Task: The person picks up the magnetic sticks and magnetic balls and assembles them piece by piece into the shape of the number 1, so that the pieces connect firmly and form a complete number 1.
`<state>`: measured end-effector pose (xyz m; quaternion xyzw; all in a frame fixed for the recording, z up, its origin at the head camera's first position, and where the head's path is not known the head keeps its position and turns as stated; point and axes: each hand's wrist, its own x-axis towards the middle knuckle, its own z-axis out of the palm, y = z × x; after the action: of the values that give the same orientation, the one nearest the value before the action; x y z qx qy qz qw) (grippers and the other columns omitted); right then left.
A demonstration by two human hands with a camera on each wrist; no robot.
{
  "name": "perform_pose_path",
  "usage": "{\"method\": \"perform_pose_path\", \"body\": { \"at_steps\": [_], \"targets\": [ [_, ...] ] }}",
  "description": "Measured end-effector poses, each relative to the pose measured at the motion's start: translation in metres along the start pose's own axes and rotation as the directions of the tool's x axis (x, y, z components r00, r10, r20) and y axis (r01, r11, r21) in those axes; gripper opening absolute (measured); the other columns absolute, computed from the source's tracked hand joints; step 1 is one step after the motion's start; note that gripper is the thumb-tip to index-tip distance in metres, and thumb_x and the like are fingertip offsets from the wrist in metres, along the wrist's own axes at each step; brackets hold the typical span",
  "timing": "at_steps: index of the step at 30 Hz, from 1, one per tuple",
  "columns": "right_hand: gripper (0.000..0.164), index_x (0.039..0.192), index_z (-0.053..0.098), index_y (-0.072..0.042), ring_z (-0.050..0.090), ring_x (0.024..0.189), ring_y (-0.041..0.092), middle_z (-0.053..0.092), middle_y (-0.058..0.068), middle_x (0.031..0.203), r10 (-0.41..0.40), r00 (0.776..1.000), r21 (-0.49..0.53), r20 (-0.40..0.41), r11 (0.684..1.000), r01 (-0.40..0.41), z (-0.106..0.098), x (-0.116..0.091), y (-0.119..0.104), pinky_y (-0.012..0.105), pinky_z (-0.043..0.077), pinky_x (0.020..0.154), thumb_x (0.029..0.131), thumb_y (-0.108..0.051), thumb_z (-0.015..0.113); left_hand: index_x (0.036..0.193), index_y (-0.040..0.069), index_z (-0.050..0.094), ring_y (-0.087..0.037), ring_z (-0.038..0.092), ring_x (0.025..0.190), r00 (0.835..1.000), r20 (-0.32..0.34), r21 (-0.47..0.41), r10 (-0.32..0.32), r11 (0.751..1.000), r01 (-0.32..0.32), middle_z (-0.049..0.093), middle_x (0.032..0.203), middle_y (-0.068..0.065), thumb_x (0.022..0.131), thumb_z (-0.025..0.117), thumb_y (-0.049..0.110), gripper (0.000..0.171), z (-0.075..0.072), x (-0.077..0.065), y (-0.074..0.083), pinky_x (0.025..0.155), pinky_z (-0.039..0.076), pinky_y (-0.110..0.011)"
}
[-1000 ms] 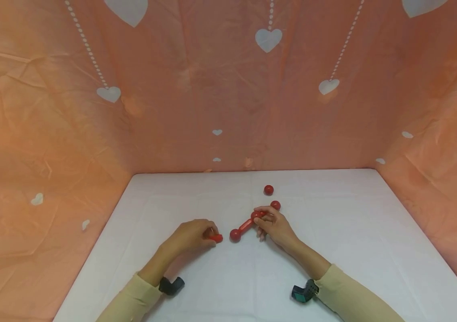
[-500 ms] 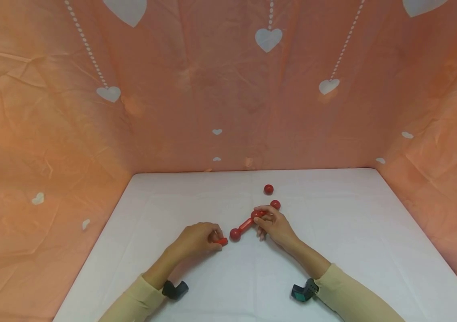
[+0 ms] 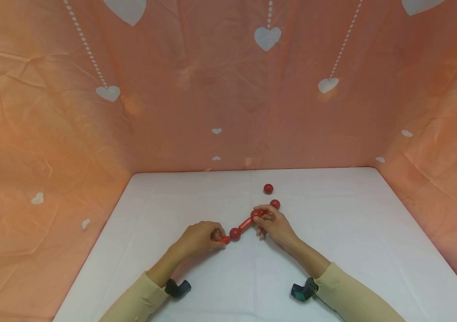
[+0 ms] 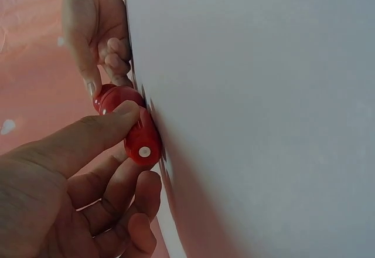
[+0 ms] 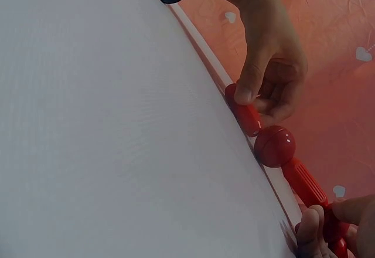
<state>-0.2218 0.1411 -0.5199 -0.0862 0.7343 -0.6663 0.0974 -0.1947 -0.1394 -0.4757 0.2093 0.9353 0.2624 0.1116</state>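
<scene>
My left hand (image 3: 202, 236) pinches a short red rod (image 5: 246, 119) between thumb and fingers; a pale round spot marks its near end in the left wrist view. The rod's other end meets a red ball (image 5: 275, 146), seemingly touching it. From that ball a ribbed red rod (image 5: 306, 183) slants up to a second red ball (image 3: 255, 215), which my right hand (image 3: 277, 227) grips with thumb and fingers. Beyond it, partly hidden by the right fingers, another red piece leads toward a further red ball (image 3: 275, 204).
A loose red ball (image 3: 268, 188) sits farther back on the white tabletop (image 3: 333, 214). Orange sheets with white hearts (image 3: 267, 38) hang behind and at both sides. Each wrist wears a dark camera (image 3: 304, 290).
The left hand has moved right with its rod, closing the gap to the nearest ball of the chain. My right hand holds nearly still.
</scene>
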Motion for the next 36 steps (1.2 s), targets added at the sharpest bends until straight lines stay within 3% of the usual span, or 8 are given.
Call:
{"method": "perform_pose_path", "body": {
  "at_steps": [21, 36],
  "targets": [
    [0.041, 0.143, 0.060, -0.006, 0.066, 0.066, 0.020, 0.070, 0.010, 0.088, 0.018, 1.000, -0.012, -0.014, 1.000, -0.018, -0.0007, -0.0004, 0.0004, 0.026, 0.060, 0.064, 0.105, -0.013, 0.071, 0.104, 0.017, 0.076, -0.010, 0.058, 0.075, 1.000, 0.002, -0.002, -0.015, 1.000, 0.015, 0.064, 0.079, 0.012, 0.088, 0.091, 0.025, 0.023, 0.0024, 0.0041, 0.0014, 0.071, 0.049, -0.031],
    [0.043, 0.144, 0.058, -0.003, 0.066, 0.066, 0.020, 0.070, 0.011, 0.089, -0.003, 1.000, -0.002, 0.001, 1.000, 0.003, -0.0011, 0.0004, 0.0011, 0.027, 0.060, 0.064, 0.105, -0.014, 0.071, 0.104, 0.017, 0.075, -0.011, 0.059, 0.075, 1.000, 0.006, -0.027, -0.013, 1.000, 0.013, 0.064, 0.079, 0.011, 0.089, 0.090, 0.024, 0.022, 0.0032, 0.0042, 0.0009, 0.070, 0.050, -0.031]
  ]
}}
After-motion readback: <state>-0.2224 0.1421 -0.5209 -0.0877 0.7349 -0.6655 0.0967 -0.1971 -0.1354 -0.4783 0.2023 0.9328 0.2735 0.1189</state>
